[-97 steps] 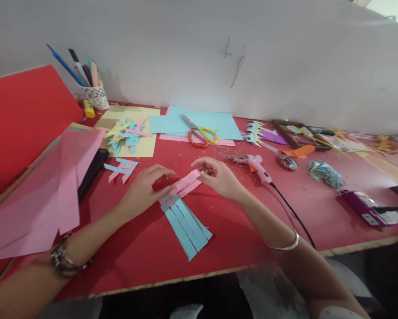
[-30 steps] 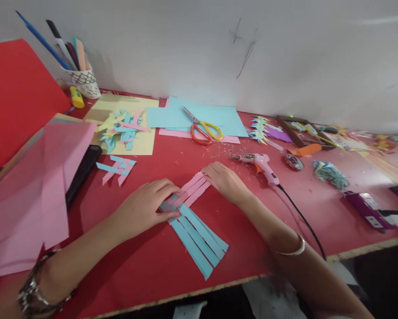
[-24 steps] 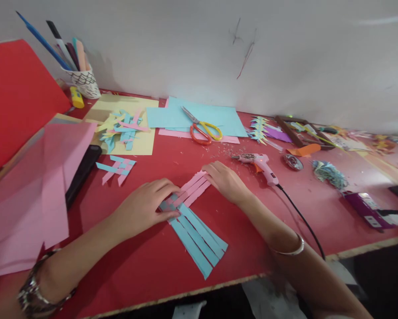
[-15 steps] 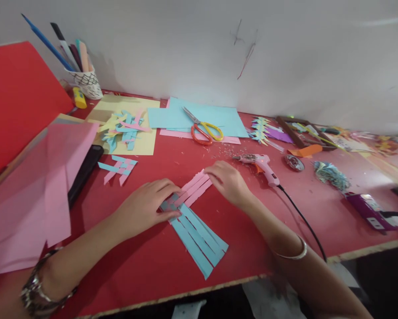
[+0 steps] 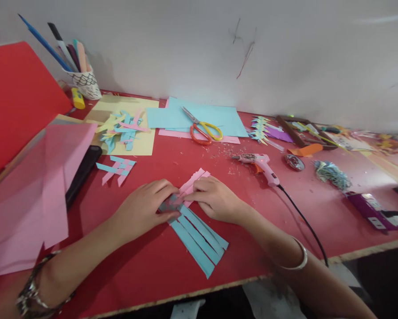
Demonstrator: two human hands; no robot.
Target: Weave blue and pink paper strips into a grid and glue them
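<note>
Blue paper strips (image 5: 199, 240) fan toward the table's front edge, and pink paper strips (image 5: 193, 180) run up to the right from the same corner, where the two colours interlace. My left hand (image 5: 144, 206) grips that woven corner, thumb on the near side and fingers on the far side, covering part of it. Bent over the pink strips, my right hand (image 5: 215, 199) has its fingertips closed on a strip beside the weave; it hides part of the pink paper. A small finished-looking pink and blue woven piece (image 5: 121, 167) lies left of my hands.
A pink glue gun (image 5: 260, 165) with a black cord lies right of my hands. Scissors (image 5: 205, 130) rest on blue sheets (image 5: 219, 116) at the back. Cut strips (image 5: 127, 126) lie on yellow paper; pink sheets (image 5: 19, 199) and a pen cup (image 5: 87, 84) are left.
My right hand has moved left and slightly down, from the far end of the pink strips to the woven corner. My left hand stays on the weave.
</note>
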